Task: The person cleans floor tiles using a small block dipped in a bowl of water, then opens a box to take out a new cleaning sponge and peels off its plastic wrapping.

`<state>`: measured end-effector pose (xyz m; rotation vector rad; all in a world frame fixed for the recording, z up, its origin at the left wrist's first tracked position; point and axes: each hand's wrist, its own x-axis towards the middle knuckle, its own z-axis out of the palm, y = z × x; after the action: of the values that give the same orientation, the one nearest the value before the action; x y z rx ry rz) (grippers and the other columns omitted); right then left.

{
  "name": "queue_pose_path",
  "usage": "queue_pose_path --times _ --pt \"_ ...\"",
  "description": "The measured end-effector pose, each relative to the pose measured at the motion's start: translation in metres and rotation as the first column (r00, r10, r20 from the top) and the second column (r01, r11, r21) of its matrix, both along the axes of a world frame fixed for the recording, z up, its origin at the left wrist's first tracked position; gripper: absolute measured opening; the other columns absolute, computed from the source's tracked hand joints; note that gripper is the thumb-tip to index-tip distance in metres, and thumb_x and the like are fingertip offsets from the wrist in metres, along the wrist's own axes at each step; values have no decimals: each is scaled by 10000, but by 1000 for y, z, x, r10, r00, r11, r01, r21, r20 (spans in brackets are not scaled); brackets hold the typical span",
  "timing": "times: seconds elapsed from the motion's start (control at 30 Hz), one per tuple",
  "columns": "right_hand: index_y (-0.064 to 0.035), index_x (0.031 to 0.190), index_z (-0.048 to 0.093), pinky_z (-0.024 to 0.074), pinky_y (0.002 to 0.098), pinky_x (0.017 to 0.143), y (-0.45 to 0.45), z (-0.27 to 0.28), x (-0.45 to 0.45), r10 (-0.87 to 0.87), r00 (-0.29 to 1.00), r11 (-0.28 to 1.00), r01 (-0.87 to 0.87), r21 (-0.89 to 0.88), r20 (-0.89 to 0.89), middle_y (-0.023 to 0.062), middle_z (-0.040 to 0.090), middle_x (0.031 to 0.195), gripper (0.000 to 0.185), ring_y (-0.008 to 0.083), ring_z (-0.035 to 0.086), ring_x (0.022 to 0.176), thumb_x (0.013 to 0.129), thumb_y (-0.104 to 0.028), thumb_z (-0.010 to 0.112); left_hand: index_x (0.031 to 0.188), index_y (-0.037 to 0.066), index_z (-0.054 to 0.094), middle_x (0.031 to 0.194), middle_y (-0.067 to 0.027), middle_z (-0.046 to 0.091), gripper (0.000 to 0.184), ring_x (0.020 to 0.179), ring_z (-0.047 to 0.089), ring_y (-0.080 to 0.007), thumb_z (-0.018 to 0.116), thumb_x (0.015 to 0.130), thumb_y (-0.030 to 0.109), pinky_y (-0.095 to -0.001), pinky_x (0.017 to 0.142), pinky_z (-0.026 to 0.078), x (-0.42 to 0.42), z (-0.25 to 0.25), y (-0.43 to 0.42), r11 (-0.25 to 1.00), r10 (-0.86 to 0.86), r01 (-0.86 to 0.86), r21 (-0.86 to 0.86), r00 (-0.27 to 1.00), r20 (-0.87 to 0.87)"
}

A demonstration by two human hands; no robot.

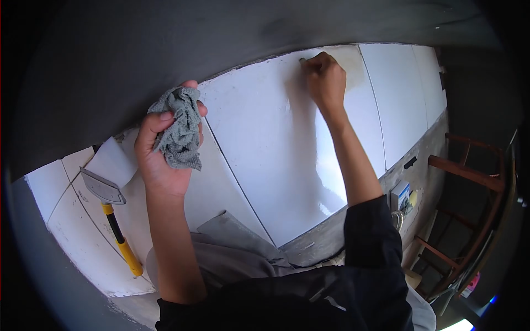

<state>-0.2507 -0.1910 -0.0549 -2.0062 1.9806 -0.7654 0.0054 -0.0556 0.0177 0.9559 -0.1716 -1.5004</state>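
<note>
My left hand [165,174] is raised and closed around a crumpled grey-green cloth [185,124], with the thumb across its front. My right hand [327,80] is closed in a pinch over a large white tile [259,132], near the tile's far edge by the dark grey wall [237,33]. A small greyish tip shows at its fingers; the rest of what they hold is hidden. A brownish smear lies on the tile to the right of this hand.
On the left lie a long-handled scraper [127,251] in yellow and black and a white curved piece [113,163]. A grey flat piece [237,231] rests by my knees. At right are a small blue-and-white box [400,196], a black object [410,163] and a wooden frame [466,174].
</note>
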Motion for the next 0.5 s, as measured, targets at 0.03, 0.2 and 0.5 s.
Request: queue_pose_path --times 0.03,0.2,0.5 --pt "-17 782 671 509 446 741 -6 3 -3 14 1000 1000 -14 11 9 192 671 842 96 377 646 800 768 -84 604 1193 -21 598 896 -133 647 521 734 569 -119 540 770 277 -205 638 433 4 -4 1 999 -35 34 -30 999 -22" --pt "-8 777 663 508 451 736 -21 1 -2 -63 998 998 62 -29 -15 198 668 822 96 385 643 786 764 -77 598 1196 -25 597 893 -134 649 524 762 580 -125 534 771 276 -207 649 438 4 -3 2 998 -48 47 -49 999 -13" --pt "-28 785 660 503 429 757 -21 1 -3 59 996 997 -62 -38 -65 161 664 860 58 347 632 838 756 -68 628 1179 -30 609 921 -135 660 518 837 608 -145 537 765 272 -212 659 446 4 -6 2 999 -39 37 -38 999 -38"
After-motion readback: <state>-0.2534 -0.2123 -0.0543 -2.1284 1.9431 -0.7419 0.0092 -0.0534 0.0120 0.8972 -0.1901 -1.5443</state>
